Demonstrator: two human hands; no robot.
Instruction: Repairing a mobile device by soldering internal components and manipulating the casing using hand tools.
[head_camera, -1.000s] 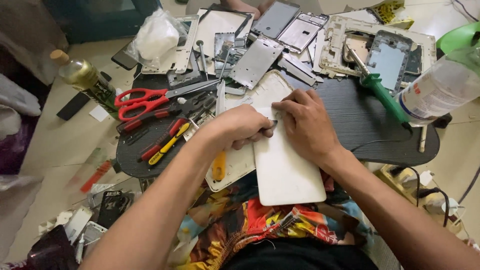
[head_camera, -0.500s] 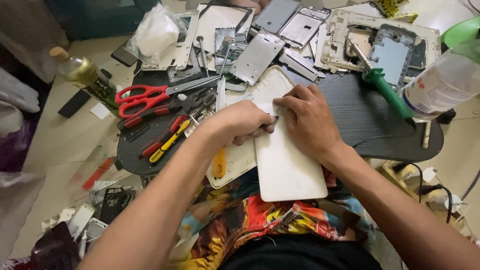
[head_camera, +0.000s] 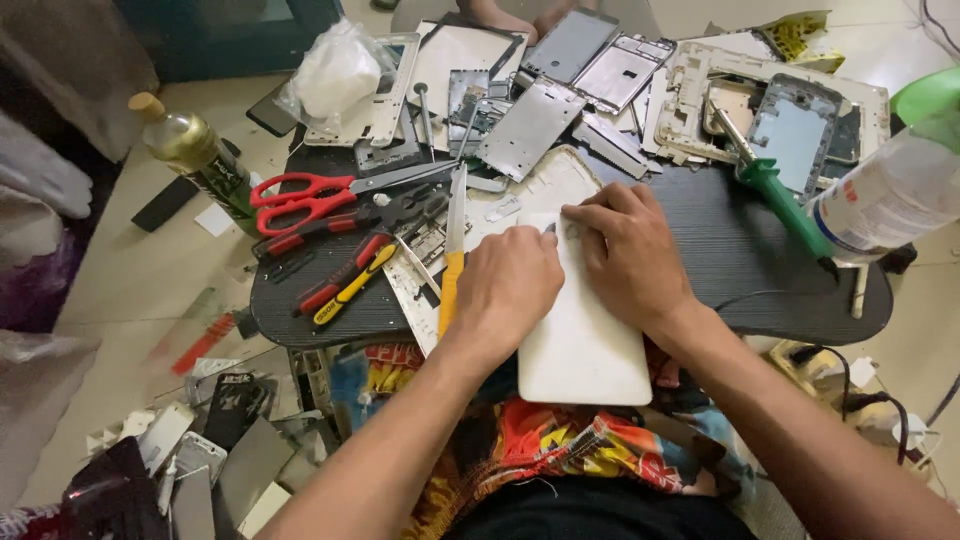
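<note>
Both hands are resting on a back cover (head_camera: 585, 340) that is overhanging the table's (head_camera: 760, 270) near edge, the left hand (head_camera: 510, 285) just left of the right hand (head_camera: 630, 255). A knife (head_camera: 452, 255) is lying beside the left hand. Scissors (head_camera: 305, 195) and screwdrivers (head_camera: 345, 280) are sitting toward the left edge, phone frames (head_camera: 620, 75) are piling along the far edge, and a soldering iron (head_camera: 775, 190) is lying toward the right edge.

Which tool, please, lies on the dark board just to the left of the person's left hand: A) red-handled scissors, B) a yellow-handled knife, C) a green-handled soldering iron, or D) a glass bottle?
B: the yellow-handled knife lies lengthwise right beside the left hand, which rests on the white back cover.
</note>
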